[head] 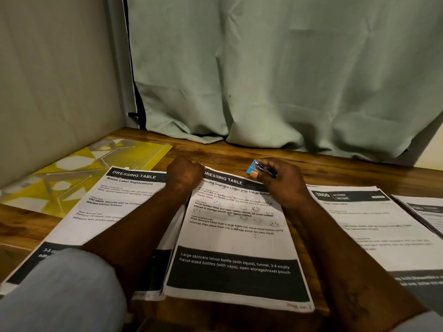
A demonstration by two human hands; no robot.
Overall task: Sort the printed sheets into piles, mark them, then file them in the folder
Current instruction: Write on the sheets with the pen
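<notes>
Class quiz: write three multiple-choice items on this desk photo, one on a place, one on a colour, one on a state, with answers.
1. Where does the yellow folder lie? A) table's far left B) under the middle sheet C) far right
2. What colour is the small tool in the right hand? A) red B) blue C) green
3. How is the right hand? A) flat on the table B) gripping the tool C) out of view
Answers: 1 A, it lies left of the sheets; 2 B, its body is blue; 3 B, its fingers curl round the tool.
</notes>
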